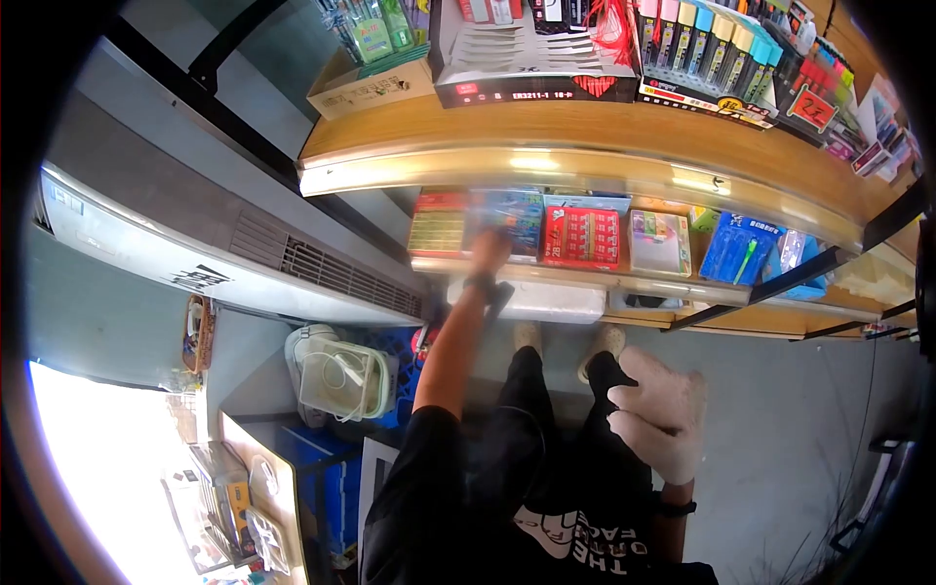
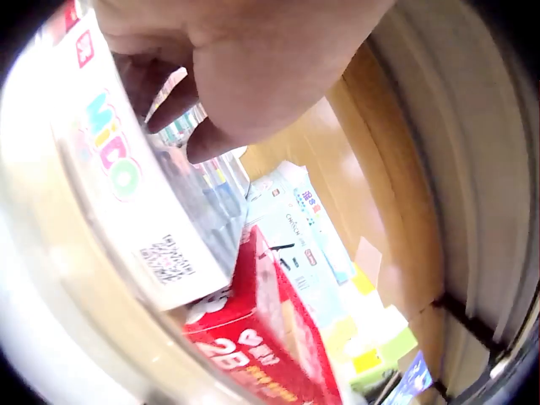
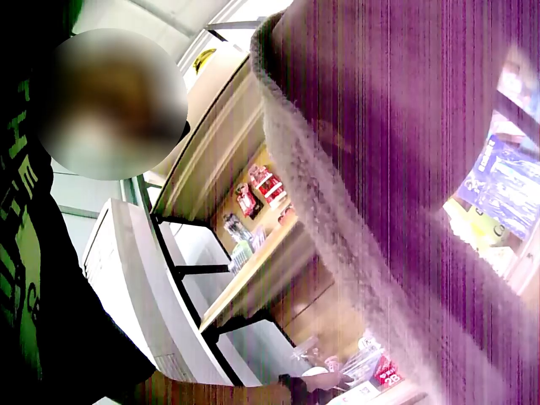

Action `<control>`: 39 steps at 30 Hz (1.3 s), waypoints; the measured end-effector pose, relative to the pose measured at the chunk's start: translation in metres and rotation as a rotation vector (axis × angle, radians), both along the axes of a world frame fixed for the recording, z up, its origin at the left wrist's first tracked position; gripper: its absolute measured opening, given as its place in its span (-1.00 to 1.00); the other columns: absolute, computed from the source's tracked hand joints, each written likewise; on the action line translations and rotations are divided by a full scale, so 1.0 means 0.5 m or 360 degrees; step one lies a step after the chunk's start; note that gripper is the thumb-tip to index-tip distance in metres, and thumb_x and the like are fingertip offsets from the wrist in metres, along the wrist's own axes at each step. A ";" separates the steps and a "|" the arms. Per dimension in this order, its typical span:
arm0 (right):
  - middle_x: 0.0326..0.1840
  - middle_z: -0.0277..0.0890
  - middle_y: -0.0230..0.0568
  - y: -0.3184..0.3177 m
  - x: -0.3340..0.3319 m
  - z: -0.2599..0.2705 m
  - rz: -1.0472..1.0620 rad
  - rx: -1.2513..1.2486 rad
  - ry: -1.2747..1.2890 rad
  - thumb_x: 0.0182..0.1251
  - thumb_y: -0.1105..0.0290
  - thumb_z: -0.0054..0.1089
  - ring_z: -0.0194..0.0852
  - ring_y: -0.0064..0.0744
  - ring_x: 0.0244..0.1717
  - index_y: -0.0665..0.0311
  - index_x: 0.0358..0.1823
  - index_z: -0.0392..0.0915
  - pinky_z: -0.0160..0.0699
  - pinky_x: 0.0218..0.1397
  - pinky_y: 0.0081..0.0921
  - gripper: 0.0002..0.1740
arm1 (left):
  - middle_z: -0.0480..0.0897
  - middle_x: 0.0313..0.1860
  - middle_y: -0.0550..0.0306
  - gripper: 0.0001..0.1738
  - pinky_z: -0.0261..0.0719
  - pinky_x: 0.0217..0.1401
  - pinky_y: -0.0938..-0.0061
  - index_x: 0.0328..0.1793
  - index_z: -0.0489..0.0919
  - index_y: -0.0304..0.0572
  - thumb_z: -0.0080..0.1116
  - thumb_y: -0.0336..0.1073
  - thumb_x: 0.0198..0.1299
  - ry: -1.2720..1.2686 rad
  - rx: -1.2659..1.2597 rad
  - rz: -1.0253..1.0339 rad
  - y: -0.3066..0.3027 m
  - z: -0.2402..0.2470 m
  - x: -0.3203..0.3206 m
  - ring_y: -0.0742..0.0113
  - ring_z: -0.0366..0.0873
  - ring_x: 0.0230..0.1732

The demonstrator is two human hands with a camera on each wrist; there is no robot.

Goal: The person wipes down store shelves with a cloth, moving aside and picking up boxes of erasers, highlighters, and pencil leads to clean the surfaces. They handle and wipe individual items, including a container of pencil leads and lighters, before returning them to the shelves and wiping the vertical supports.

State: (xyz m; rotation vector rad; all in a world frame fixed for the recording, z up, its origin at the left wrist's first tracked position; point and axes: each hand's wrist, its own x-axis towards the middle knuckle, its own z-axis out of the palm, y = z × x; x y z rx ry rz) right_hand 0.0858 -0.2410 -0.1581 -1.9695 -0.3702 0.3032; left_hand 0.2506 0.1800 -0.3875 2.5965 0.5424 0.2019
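My left hand (image 1: pixel 490 251) reaches onto the lower shelf and is blurred in the head view. Up close in the left wrist view, the fingers of the left hand (image 2: pixel 261 67) bend down into a white box (image 2: pixel 126 169) marked MiDO. Their tips are at clear-wrapped packs (image 2: pixel 211 190) standing inside it. A red 2B box (image 2: pixel 261 329) sits beside that box. At the end of my right arm is a fluffy pale pink piece of fabric (image 1: pixel 673 400). It covers my right hand, so I cannot tell how the fingers lie; fabric also fills much of the right wrist view.
Above the left hand runs an upper shelf edge (image 1: pixel 546 161) carrying stationery boxes and highlighters (image 1: pixel 702 49). To the left stands a tall white appliance with a vent (image 1: pixel 322 268). A clear plastic tub (image 1: pixel 341 380) is on the left. Black shelf supports (image 1: pixel 799 278) cross at right.
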 end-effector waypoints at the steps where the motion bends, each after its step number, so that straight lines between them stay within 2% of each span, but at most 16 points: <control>1: -0.13 0.47 -0.30 0.000 0.002 0.000 -0.0003 -0.0004 0.0004 0.13 0.39 0.24 0.36 -0.39 -0.17 0.22 -0.08 0.55 0.36 -0.08 -0.40 -0.70 | 0.68 -0.08 -0.32 -0.52 0.58 0.03 -0.08 0.05 0.61 -0.31 0.03 -0.02 0.29 0.0036 -0.0086 0.0067 0.006 -0.019 0.018 -0.30 0.64 -0.04; 4: -0.14 0.47 -0.31 -0.002 0.004 -0.001 -0.0002 -0.0013 0.0015 0.12 0.40 0.24 0.36 -0.40 -0.18 0.22 -0.09 0.55 0.36 -0.09 -0.41 -0.71 | 0.70 -0.24 -0.29 -0.51 0.57 -0.05 -0.01 -0.23 0.70 -0.29 0.02 0.03 0.28 -0.0014 0.0053 0.0103 0.030 -0.104 0.086 -0.25 0.66 -0.18; 6: -0.15 0.47 -0.31 -0.003 0.005 -0.002 -0.0005 -0.0016 0.0021 0.11 0.40 0.25 0.36 -0.40 -0.19 0.22 -0.09 0.56 0.36 -0.10 -0.41 -0.71 | 0.70 -0.18 -0.18 -0.50 0.59 -0.01 0.05 -0.15 0.67 -0.24 0.06 0.09 0.31 -0.0032 0.0107 0.0083 0.045 -0.148 0.105 -0.11 0.67 -0.13; 9: -0.16 0.47 -0.31 -0.006 0.008 -0.001 -0.0022 -0.0016 0.0030 0.10 0.41 0.25 0.36 -0.40 -0.19 0.22 -0.10 0.56 0.36 -0.11 -0.42 -0.71 | 0.70 -0.14 -0.04 -0.51 0.59 -0.01 0.17 -0.04 0.63 -0.23 0.23 0.08 0.22 -0.0322 -0.0468 0.0060 0.052 -0.135 0.100 0.08 0.66 -0.11; 11: -0.16 0.47 -0.31 -0.009 0.009 0.000 -0.0023 -0.0018 0.0029 0.10 0.42 0.26 0.36 -0.40 -0.20 0.22 -0.11 0.56 0.36 -0.11 -0.42 -0.71 | 0.69 -0.17 0.04 -0.49 0.58 -0.05 0.28 -0.02 0.62 -0.25 0.37 0.03 0.12 -0.0490 -0.0698 0.0124 0.033 -0.079 0.082 0.21 0.63 -0.14; 12: -0.16 0.47 -0.31 -0.008 0.010 0.000 -0.0027 -0.0017 0.0032 0.09 0.42 0.26 0.36 -0.41 -0.20 0.22 -0.11 0.57 0.36 -0.12 -0.42 -0.71 | 0.68 -0.20 0.08 -0.48 0.57 -0.08 0.34 -0.03 0.61 -0.26 0.42 0.00 0.07 -0.0521 -0.0626 0.0188 0.012 -0.034 0.065 0.28 0.61 -0.17; 14: -0.17 0.47 -0.32 -0.009 0.011 0.003 -0.0025 -0.0011 0.0025 0.09 0.43 0.26 0.36 -0.41 -0.21 0.22 -0.12 0.57 0.36 -0.12 -0.43 -0.72 | 0.66 -0.27 0.13 -0.48 0.55 -0.12 0.44 -0.08 0.62 -0.29 0.49 -0.03 0.00 -0.0698 -0.0878 0.0213 -0.014 0.016 0.043 0.38 0.57 -0.23; 15: -0.17 0.47 -0.32 -0.009 0.011 0.004 -0.0024 -0.0013 0.0021 0.09 0.43 0.26 0.36 -0.41 -0.21 0.22 -0.12 0.57 0.36 -0.13 -0.43 -0.72 | 0.65 -0.30 0.15 -0.50 0.54 -0.14 0.47 -0.12 0.62 -0.30 0.51 -0.05 -0.01 -0.0840 -0.1206 0.0166 -0.026 0.037 0.036 0.40 0.56 -0.26; 17: -0.18 0.47 -0.32 -0.009 0.010 0.004 -0.0023 -0.0013 0.0023 0.08 0.43 0.27 0.36 -0.41 -0.22 0.22 -0.12 0.57 0.36 -0.13 -0.43 -0.72 | 0.65 -0.35 0.18 -0.53 0.53 -0.17 0.51 -0.17 0.64 -0.30 0.51 -0.06 -0.01 -0.0933 -0.1522 0.0127 -0.031 0.040 0.036 0.44 0.53 -0.30; 23: -0.20 0.48 -0.32 -0.008 0.009 0.005 -0.0023 -0.0015 0.0024 0.06 0.45 0.28 0.36 -0.42 -0.24 0.22 -0.14 0.58 0.36 -0.15 -0.44 -0.72 | 0.69 -0.36 0.17 -0.61 0.53 -0.20 0.46 -0.22 0.69 -0.32 0.47 -0.11 0.06 -0.0338 -0.0844 0.0090 0.032 -0.032 0.071 0.42 0.56 -0.32; 25: -0.20 0.48 -0.33 -0.008 0.009 0.004 -0.0023 -0.0018 0.0024 0.06 0.46 0.28 0.35 -0.42 -0.24 0.22 -0.15 0.59 0.36 -0.16 -0.44 -0.73 | 0.69 -0.40 0.17 -0.65 0.52 -0.23 0.44 -0.26 0.70 -0.31 0.45 -0.13 0.08 -0.0460 -0.0981 0.0035 0.039 -0.058 0.074 0.40 0.56 -0.35; 30: -0.22 0.48 -0.33 -0.006 0.008 0.007 -0.0018 -0.0024 0.0022 0.04 0.47 0.29 0.35 -0.42 -0.26 0.22 -0.16 0.59 0.35 -0.18 -0.45 -0.73 | 0.71 -0.36 0.08 -0.66 0.55 -0.19 0.36 -0.24 0.68 -0.32 0.39 -0.13 0.13 -0.0369 -0.0090 -0.0167 0.037 -0.051 0.081 0.29 0.60 -0.33; 32: -0.22 0.48 -0.33 -0.008 0.008 0.008 -0.0020 -0.0023 0.0019 0.03 0.48 0.30 0.35 -0.43 -0.27 0.22 -0.17 0.60 0.35 -0.18 -0.45 -0.73 | 0.72 -0.31 0.00 -0.60 0.56 -0.13 0.28 -0.18 0.67 -0.32 0.36 -0.07 0.13 -0.0318 0.0015 -0.0107 0.048 -0.083 0.092 0.17 0.64 -0.27; 33: -0.22 0.48 -0.33 -0.008 0.009 0.008 -0.0020 -0.0026 0.0019 0.03 0.48 0.30 0.35 -0.43 -0.27 0.22 -0.17 0.60 0.35 -0.19 -0.46 -0.73 | 0.72 -0.28 -0.05 -0.56 0.57 -0.09 0.23 -0.14 0.66 -0.32 0.35 -0.03 0.13 -0.0366 -0.0128 -0.0072 0.055 -0.108 0.096 0.10 0.65 -0.23; 37: -0.24 0.48 -0.34 -0.010 0.008 0.009 -0.0025 -0.0028 0.0020 0.02 0.49 0.31 0.35 -0.43 -0.28 0.22 -0.18 0.60 0.35 -0.20 -0.46 -0.73 | 0.71 -0.21 -0.20 -0.44 0.58 0.05 0.08 -0.05 0.65 -0.27 0.30 0.11 0.09 -0.0249 -0.0139 0.0140 0.028 -0.086 0.083 -0.16 0.66 -0.10; 39: -0.24 0.48 -0.34 -0.009 0.008 0.009 -0.0024 -0.0031 0.0021 0.01 0.50 0.31 0.35 -0.43 -0.29 0.22 -0.19 0.61 0.35 -0.21 -0.47 -0.74 | 0.70 -0.15 -0.23 -0.43 0.58 0.08 0.08 -0.04 0.65 -0.25 0.27 0.13 0.10 -0.0239 -0.0088 0.0115 0.020 -0.074 0.076 -0.18 0.65 -0.05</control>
